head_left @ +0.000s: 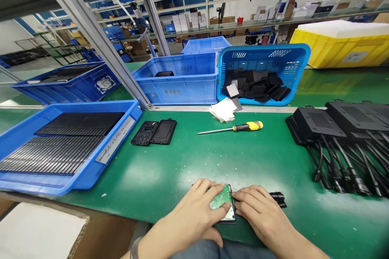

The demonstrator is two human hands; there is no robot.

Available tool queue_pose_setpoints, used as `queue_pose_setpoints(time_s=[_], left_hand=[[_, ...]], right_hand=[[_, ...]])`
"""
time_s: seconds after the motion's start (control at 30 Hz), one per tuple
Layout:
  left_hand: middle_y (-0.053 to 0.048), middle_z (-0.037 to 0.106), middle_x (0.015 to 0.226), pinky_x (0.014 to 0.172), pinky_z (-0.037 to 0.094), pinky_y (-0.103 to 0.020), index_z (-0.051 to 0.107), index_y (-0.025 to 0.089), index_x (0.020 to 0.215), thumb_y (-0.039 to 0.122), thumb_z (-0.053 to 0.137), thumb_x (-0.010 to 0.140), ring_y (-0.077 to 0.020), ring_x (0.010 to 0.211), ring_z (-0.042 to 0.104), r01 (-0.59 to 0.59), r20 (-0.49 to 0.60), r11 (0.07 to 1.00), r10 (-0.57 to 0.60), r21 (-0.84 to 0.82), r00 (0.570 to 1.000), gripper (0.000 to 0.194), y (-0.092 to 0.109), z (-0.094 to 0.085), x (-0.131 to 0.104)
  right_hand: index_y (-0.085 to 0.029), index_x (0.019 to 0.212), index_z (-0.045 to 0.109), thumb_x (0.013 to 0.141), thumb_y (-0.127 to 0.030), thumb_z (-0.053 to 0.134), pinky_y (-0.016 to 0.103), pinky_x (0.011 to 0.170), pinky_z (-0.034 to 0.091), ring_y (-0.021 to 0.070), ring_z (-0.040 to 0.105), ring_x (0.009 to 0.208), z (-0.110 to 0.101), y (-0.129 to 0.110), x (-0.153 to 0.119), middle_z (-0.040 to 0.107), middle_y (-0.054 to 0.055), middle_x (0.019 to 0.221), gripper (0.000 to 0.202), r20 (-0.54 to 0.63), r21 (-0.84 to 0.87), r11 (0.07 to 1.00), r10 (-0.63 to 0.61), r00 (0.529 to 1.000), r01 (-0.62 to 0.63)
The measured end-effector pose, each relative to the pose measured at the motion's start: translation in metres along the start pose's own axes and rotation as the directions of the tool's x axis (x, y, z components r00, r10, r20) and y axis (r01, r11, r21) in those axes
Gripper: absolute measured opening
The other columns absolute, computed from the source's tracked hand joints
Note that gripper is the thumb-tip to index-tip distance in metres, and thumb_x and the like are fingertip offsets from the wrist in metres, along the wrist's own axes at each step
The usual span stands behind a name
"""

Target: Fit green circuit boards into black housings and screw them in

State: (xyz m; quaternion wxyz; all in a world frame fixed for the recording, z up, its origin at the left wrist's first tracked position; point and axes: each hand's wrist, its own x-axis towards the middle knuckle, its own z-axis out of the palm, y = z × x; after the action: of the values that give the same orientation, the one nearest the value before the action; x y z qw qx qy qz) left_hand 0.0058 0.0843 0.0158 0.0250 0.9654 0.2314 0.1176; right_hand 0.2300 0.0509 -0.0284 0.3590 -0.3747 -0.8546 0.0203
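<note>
A green circuit board (224, 202) lies in a black housing at the near edge of the green table (212, 158). My left hand (194, 214) lies flat over the board's left part, fingers pressing on it. My right hand (261, 210) rests on the housing's right side, fingertips touching the board's edge. A black connector stub (278, 199) sticks out to the right from under my right hand.
A yellow-handled screwdriver (234, 128) lies mid-table by white paper slips (224, 110). Two black covers (154, 132) lie to the left. A blue tray of black plates (60, 145) stands at left, a blue basket of black pads (261, 77) behind, black cabled units (343, 137) at right.
</note>
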Motion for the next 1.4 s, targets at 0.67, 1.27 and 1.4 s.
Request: queue_pose_setpoints(time_s=[0.67,1.27,1.4], left_hand=[[-0.011,0.063,0.122,0.076,0.045,-0.038,0.065,0.025,0.108,0.069,0.065,0.076,-0.0259,0.096,0.053,0.041,-0.094,0.994,-0.051,-0.100,0.994,0.055,-0.004,0.018,-0.009],[-0.008,0.060,0.126,0.083,0.050,-0.036,0.070,0.030,0.101,0.071,0.067,0.070,-0.0235,0.097,0.056,0.098,-0.134,0.984,-0.118,-0.149,0.984,0.051,-0.006,0.024,-0.011],[-0.009,0.061,0.127,0.093,0.048,-0.044,0.068,0.027,0.105,0.077,0.060,0.073,-0.0289,0.112,0.054,0.130,-0.242,0.989,-0.145,-0.076,0.959,0.060,0.008,0.034,-0.018]], right_hand=[[-0.018,0.097,0.062,0.101,-0.020,0.044,0.028,0.083,0.050,0.0152,0.065,0.089,-0.009,-0.004,0.003,0.073,0.005,0.100,0.019,0.062,0.054,0.997,0.042,0.997,-0.046],[-0.010,0.113,0.066,0.102,-0.035,0.032,0.042,0.087,0.043,0.0234,0.061,0.085,-0.005,-0.016,0.015,0.073,0.009,0.100,0.043,0.173,-0.185,0.977,-0.074,0.982,0.106],[-0.010,0.115,0.064,0.102,-0.035,0.034,0.043,0.090,0.041,0.0225,0.060,0.084,-0.011,-0.013,0.018,0.071,0.008,0.094,0.042,0.218,-0.143,0.981,-0.101,0.971,0.134]])
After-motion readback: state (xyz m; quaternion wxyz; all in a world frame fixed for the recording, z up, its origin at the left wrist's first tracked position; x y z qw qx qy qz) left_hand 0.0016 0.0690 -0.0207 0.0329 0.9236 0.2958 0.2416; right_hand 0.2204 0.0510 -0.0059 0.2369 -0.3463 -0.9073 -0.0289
